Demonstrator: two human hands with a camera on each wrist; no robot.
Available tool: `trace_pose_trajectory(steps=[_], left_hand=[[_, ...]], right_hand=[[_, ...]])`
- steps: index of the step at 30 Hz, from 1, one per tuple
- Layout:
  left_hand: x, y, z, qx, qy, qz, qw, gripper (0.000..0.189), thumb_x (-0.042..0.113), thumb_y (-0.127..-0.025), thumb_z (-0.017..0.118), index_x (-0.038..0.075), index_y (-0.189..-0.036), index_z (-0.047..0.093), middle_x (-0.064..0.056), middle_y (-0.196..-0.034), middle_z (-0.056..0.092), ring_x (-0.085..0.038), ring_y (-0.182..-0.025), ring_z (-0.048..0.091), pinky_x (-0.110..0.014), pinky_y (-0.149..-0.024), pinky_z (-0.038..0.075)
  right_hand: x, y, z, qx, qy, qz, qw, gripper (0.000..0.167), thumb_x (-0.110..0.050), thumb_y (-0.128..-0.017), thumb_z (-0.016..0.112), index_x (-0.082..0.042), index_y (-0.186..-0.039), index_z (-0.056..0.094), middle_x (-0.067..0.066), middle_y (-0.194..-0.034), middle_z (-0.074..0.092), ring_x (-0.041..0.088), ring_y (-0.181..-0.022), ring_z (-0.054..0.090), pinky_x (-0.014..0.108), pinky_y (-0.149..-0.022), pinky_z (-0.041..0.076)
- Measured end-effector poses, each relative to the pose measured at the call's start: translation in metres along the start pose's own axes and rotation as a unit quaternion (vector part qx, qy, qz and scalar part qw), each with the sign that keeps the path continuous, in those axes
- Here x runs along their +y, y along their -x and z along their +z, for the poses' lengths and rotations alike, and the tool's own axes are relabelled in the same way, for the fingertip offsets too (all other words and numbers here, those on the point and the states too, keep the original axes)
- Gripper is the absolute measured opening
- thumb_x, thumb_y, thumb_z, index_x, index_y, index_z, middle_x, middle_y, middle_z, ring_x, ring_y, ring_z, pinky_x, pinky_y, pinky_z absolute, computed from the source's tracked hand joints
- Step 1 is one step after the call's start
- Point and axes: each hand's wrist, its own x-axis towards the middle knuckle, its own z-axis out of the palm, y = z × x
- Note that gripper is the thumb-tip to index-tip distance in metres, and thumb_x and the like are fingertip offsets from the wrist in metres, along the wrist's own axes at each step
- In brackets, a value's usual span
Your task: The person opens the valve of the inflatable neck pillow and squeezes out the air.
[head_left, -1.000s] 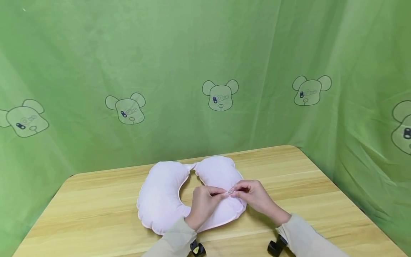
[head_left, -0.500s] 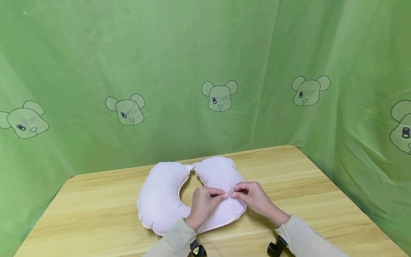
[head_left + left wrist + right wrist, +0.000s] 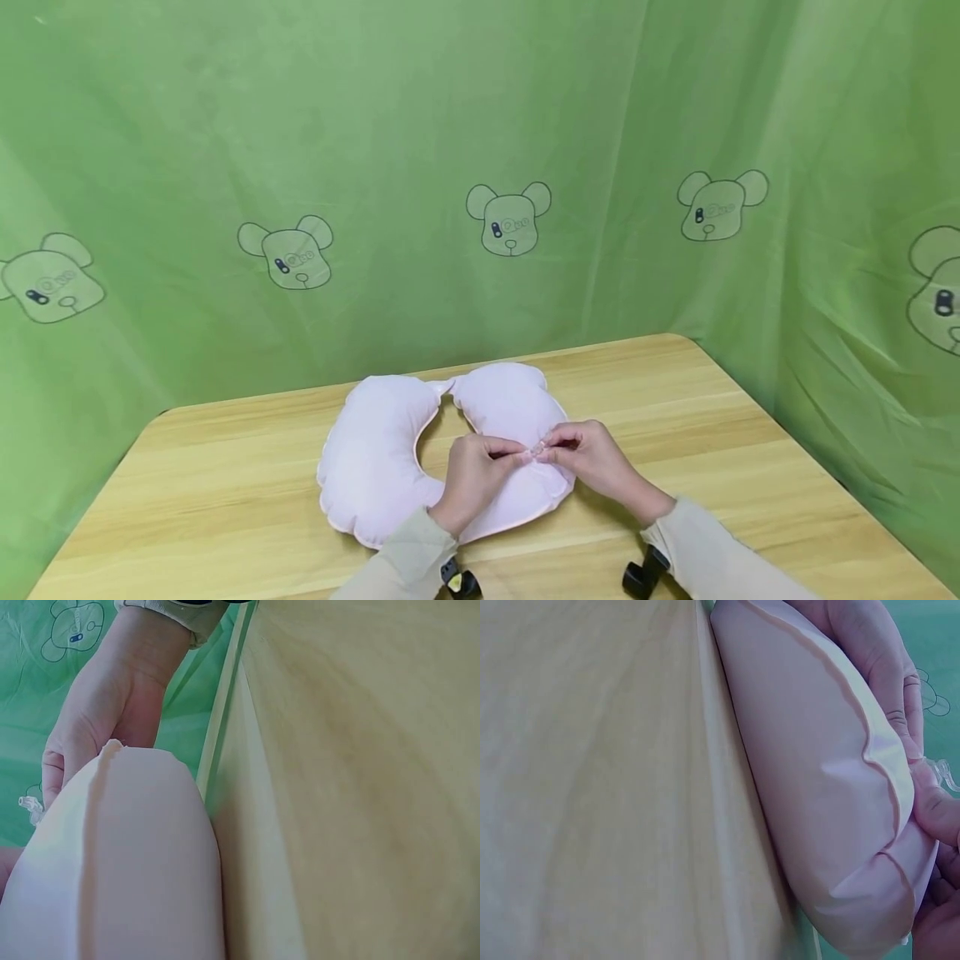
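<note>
A pale pink inflated neck pillow (image 3: pixel 375 467) lies on the table, its opening toward the back. On its right arm a small clear air valve (image 3: pixel 538 448) stands up from the surface. My left hand (image 3: pixel 477 477) reaches across the pillow and pinches the valve's base between thumb and forefinger. From the other side, my right hand (image 3: pixel 592 462) pinches the valve's clear end with thumb and forefinger. The right wrist view shows the clear plastic valve (image 3: pixel 943 772) between both sets of fingertips, above the puckered seam. In the left wrist view the pillow (image 3: pixel 150 847) covers much of the hands.
The wooden table (image 3: pixel 225 483) reaches out on both sides of the pillow. Green curtain (image 3: pixel 405 125) with bear-head outlines hangs behind it and at the sides. A narrow tab (image 3: pixel 442 387) joins the pillow's two ends.
Both hands keep their pinch at the valve, with hardly any finger movement. The head view has shifted slightly; the pillow stays where it was.
</note>
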Motion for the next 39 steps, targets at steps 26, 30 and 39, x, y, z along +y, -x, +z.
trace_pose_trajectory(steps=[26, 30, 39], left_hand=[[-0.0046, -0.0002, 0.0016, -0.006, 0.015, -0.022, 0.9996, 0.005, 0.013, -0.075, 0.079, 0.009, -0.074, 0.077, 0.001, -0.069, 0.072, -0.007, -0.071, 0.066, -0.016, -0.061, 0.049], [-0.005, 0.0, 0.002, -0.007, 0.02, -0.024, 0.9995, 0.005, 0.012, -0.074, 0.079, 0.008, -0.074, 0.077, 0.0, -0.069, 0.072, -0.008, -0.071, 0.067, -0.017, -0.062, 0.049], [-0.0075, 0.0008, 0.0027, -0.01, 0.022, -0.033, 0.9992, 0.004, 0.012, -0.074, 0.079, 0.008, -0.073, 0.077, 0.0, -0.068, 0.071, -0.005, -0.069, 0.065, -0.017, -0.06, 0.049]], right_hand=[[-0.0003, 0.0006, 0.0019, -0.005, -0.006, 0.046, 0.9989, 0.009, -0.003, -0.076, 0.075, 0.003, -0.082, 0.071, 0.011, -0.076, 0.069, 0.004, -0.069, 0.057, 0.019, -0.062, 0.05], [-0.0002, 0.0009, 0.0019, -0.007, -0.011, 0.055, 0.9984, 0.009, -0.002, -0.076, 0.074, 0.004, -0.082, 0.071, 0.011, -0.076, 0.068, 0.004, -0.069, 0.057, 0.018, -0.062, 0.05], [0.0018, 0.0006, 0.0019, -0.015, -0.02, 0.053, 0.9983, 0.009, -0.003, -0.077, 0.074, 0.004, -0.081, 0.071, 0.011, -0.076, 0.068, 0.004, -0.069, 0.057, 0.018, -0.062, 0.05]])
